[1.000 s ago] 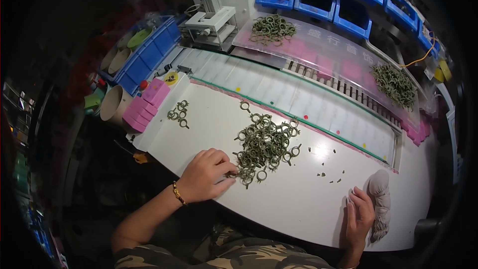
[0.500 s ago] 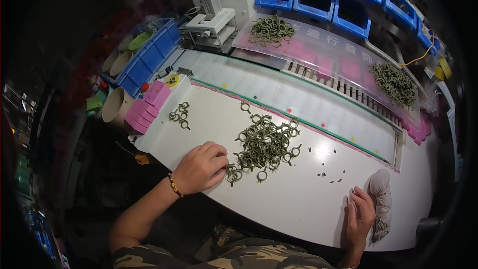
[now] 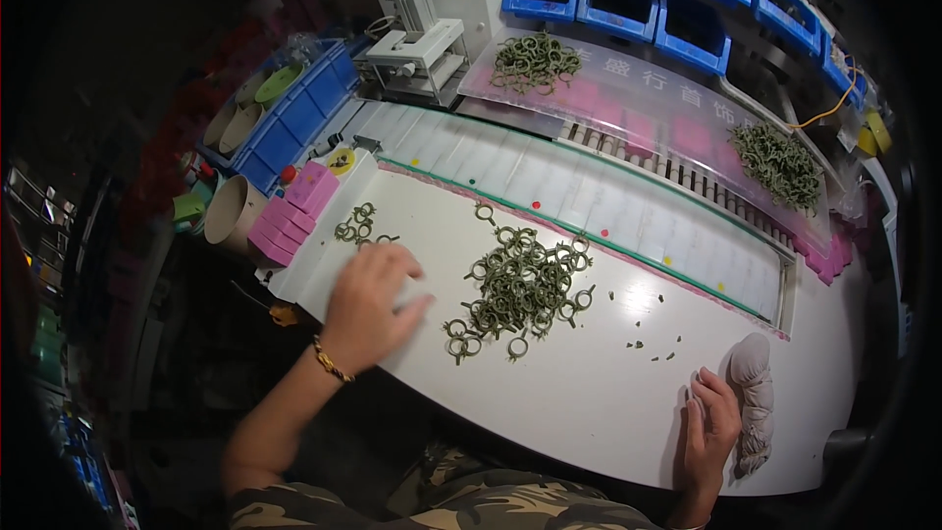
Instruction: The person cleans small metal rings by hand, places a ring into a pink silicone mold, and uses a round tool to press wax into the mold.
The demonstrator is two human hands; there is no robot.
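My left hand [image 3: 368, 304], slightly blurred, hovers over the white worktop just below a small cluster of olive-green ring pieces [image 3: 355, 223], thumb apart from the fingers and nothing visible in it. A larger heap of these rings [image 3: 520, 280] lies right of it at the centre. Small green bits [image 3: 638, 344] are scattered farther right. My right hand [image 3: 711, 432] rests near the table's lower right, fingers loosely bent and apart, beside a lumpy greyish cloth roll [image 3: 754, 402].
A green-edged conveyor [image 3: 589, 206] crosses behind the worktop [image 3: 549, 402]. Beyond are a translucent shelf [image 3: 638, 83] bearing two ring piles, blue bins [image 3: 615, 2] and a white press [image 3: 412, 49]. Pink blocks [image 3: 289, 226], a cream cup [image 3: 228, 211] and a blue crate [image 3: 294, 123] stand left.
My left hand has left the big heap's lower-left edge, moving up and left; another ring now lies at the small cluster. The belt's coloured dots have shifted left. My right hand stays put.
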